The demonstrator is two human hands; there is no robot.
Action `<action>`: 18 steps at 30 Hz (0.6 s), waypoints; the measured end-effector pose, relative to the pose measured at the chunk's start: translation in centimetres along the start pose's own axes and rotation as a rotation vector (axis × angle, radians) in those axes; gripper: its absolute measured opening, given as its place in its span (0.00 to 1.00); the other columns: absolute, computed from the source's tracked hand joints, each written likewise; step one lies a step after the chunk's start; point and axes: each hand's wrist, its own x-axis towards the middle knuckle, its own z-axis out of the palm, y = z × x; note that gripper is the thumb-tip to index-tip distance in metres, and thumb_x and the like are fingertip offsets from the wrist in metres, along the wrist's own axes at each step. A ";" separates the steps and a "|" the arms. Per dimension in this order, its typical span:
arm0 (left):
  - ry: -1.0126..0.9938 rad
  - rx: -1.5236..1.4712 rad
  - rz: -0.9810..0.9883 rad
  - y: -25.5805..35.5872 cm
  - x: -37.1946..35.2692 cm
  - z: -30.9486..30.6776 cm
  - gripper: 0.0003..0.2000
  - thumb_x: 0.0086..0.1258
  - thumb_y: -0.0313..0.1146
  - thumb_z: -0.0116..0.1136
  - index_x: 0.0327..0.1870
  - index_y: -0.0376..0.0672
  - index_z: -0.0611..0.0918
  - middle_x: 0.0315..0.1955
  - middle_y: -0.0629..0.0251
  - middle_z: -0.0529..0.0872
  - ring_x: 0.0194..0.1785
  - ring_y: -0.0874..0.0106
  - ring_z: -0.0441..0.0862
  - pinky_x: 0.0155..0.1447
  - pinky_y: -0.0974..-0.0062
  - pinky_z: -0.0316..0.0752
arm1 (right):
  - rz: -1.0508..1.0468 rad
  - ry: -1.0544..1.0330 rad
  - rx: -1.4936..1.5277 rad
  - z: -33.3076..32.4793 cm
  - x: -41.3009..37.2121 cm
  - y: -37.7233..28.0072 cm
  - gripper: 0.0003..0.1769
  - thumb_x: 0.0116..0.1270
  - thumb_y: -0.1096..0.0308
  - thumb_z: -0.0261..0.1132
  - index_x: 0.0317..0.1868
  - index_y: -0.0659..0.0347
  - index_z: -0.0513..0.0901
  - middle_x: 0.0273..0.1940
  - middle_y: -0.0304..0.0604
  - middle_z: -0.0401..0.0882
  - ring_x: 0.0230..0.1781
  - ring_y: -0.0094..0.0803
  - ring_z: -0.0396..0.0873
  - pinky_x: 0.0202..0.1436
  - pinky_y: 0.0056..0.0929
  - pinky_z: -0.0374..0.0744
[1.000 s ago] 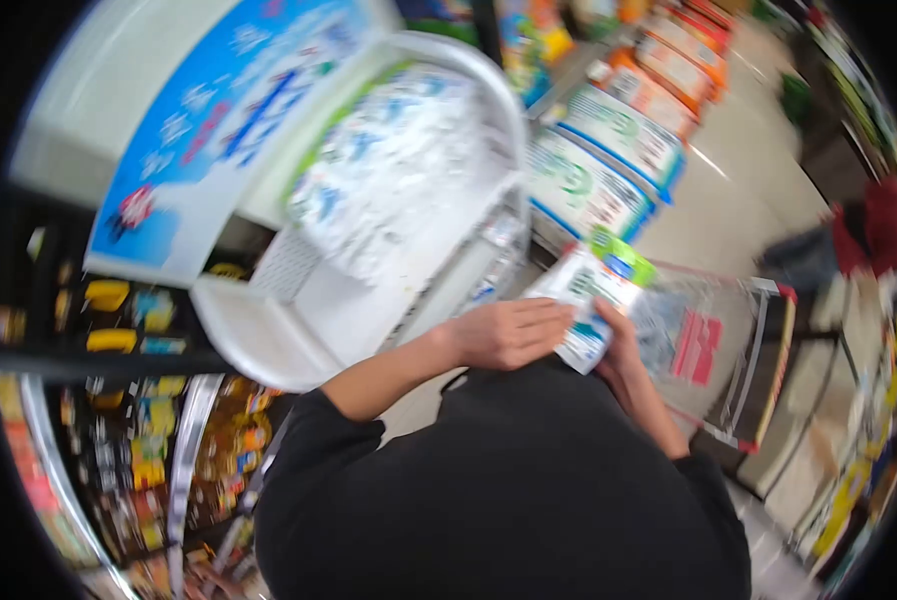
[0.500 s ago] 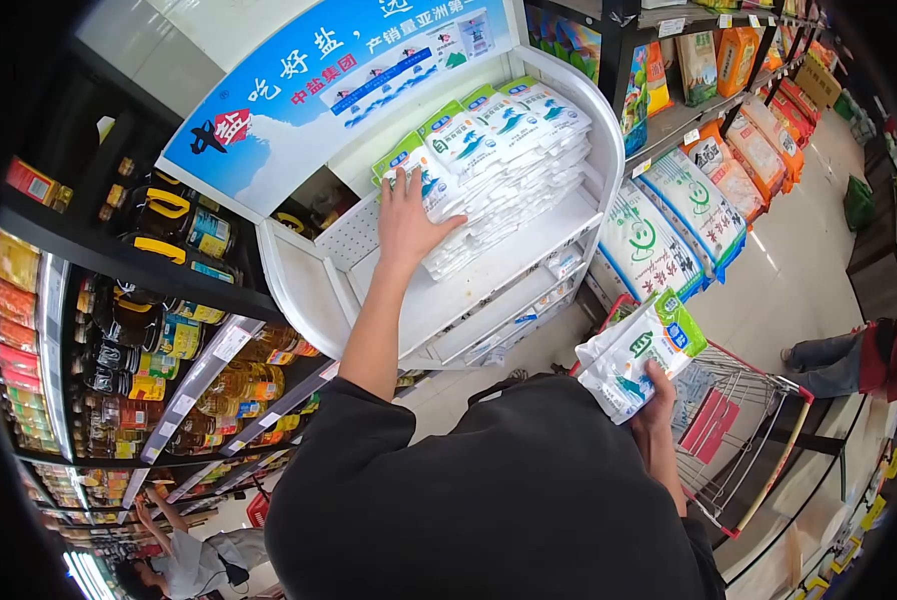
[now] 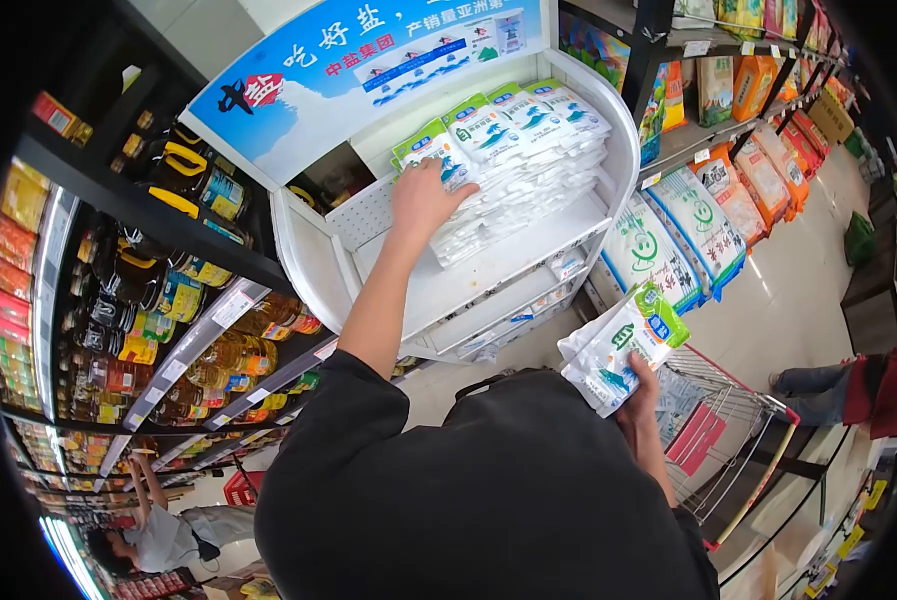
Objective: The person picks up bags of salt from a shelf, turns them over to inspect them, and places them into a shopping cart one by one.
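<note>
My left hand (image 3: 425, 203) is on the leftmost stack of white salt bags in the display stand. Its fingers are bent over the top salt bag (image 3: 438, 148) and its thumb lies along the right side, spanning the bag. Other salt bags (image 3: 503, 130) with green and blue tops lie in piles just to the right. Low on the right, my right hand (image 3: 640, 392) is closed around white salt bags (image 3: 616, 350), seemingly more than one, held tilted in front of the cart. The fingers behind these bags are hidden.
The white display stand (image 3: 313, 275) has a curved rim and lower shelves. Oil bottles (image 3: 233, 355) line shelves on the left. Large rice bags (image 3: 648, 250) stand to the right. A shopping cart (image 3: 738, 450) is beside me. Two other people (image 3: 183, 540) (image 3: 848, 390) are nearby.
The view has shifted, so the stand appears farther right. My left hand's fingers have bent more over the top salt bag. My right hand still holds its bags, now slightly more upright.
</note>
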 end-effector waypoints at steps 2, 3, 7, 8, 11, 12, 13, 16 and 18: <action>0.061 -0.032 0.066 -1.5 -0.2 0.8 0.37 0.65 0.60 0.71 0.62 0.34 0.85 0.63 0.45 0.85 0.67 0.44 0.80 0.69 0.56 0.78 | -0.011 -0.002 -0.021 0.0 -0.2 0.0 0.32 0.67 0.67 0.70 0.69 0.70 0.73 0.58 0.53 0.84 0.56 0.46 0.87 0.64 0.47 0.86; 0.099 -0.008 0.109 -1.8 -0.6 0.8 0.31 0.69 0.56 0.68 0.62 0.37 0.85 0.64 0.45 0.85 0.69 0.46 0.80 0.69 0.56 0.78 | -0.009 -0.007 -0.023 0.1 -0.3 -0.1 0.32 0.68 0.67 0.70 0.69 0.70 0.73 0.58 0.53 0.84 0.56 0.46 0.87 0.64 0.47 0.86; 0.153 -0.177 0.167 -2.6 -0.9 1.7 0.18 0.79 0.41 0.61 0.62 0.41 0.87 0.64 0.44 0.85 0.72 0.50 0.79 0.71 0.55 0.76 | -0.023 0.008 -0.028 -0.5 -0.6 -0.3 0.33 0.68 0.66 0.70 0.70 0.70 0.72 0.59 0.53 0.84 0.58 0.47 0.86 0.65 0.47 0.85; 0.152 -0.180 0.167 -2.7 -1.2 1.9 0.18 0.79 0.41 0.61 0.62 0.41 0.87 0.64 0.44 0.85 0.72 0.50 0.79 0.71 0.55 0.76 | -0.024 0.013 -0.020 -0.7 -0.6 -0.3 0.33 0.68 0.66 0.70 0.70 0.69 0.72 0.59 0.53 0.84 0.58 0.46 0.86 0.65 0.47 0.85; 0.386 -0.399 0.058 -1.3 -2.5 0.0 0.15 0.80 0.31 0.57 0.62 0.39 0.87 0.60 0.47 0.88 0.66 0.56 0.85 0.70 0.59 0.78 | -0.033 0.058 -0.040 -0.5 -1.1 -0.5 0.33 0.68 0.66 0.70 0.71 0.69 0.72 0.59 0.52 0.84 0.58 0.46 0.86 0.65 0.47 0.85; 0.461 -0.634 -0.045 -0.4 -3.3 -1.7 0.15 0.79 0.28 0.57 0.61 0.38 0.87 0.58 0.48 0.90 0.63 0.58 0.87 0.68 0.63 0.79 | -0.037 0.068 -0.037 -0.4 -1.3 -0.6 0.33 0.68 0.66 0.70 0.71 0.69 0.72 0.59 0.52 0.84 0.58 0.46 0.86 0.65 0.47 0.85; 0.529 -0.868 -0.157 0.5 -4.4 -3.1 0.15 0.79 0.24 0.57 0.61 0.37 0.87 0.55 0.50 0.91 0.60 0.60 0.90 0.66 0.66 0.80 | -0.033 0.072 -0.039 -0.3 -1.6 -0.7 0.34 0.68 0.66 0.70 0.71 0.69 0.72 0.60 0.53 0.83 0.59 0.47 0.86 0.65 0.47 0.85; 0.624 -0.927 0.039 4.6 -7.8 -5.0 0.14 0.76 0.21 0.56 0.59 0.32 0.87 0.53 0.50 0.92 0.58 0.63 0.90 0.61 0.71 0.82 | -0.043 0.051 -0.070 0.1 -1.5 -0.9 0.34 0.69 0.65 0.70 0.72 0.68 0.71 0.61 0.53 0.83 0.59 0.47 0.85 0.65 0.47 0.85; 0.613 -0.867 0.350 7.7 -10.2 -5.4 0.14 0.73 0.18 0.57 0.57 0.26 0.86 0.53 0.48 0.92 0.60 0.59 0.90 0.61 0.69 0.83 | -0.066 0.047 -0.099 0.6 -1.1 -0.9 0.34 0.71 0.63 0.70 0.73 0.67 0.71 0.62 0.52 0.83 0.60 0.47 0.85 0.65 0.47 0.85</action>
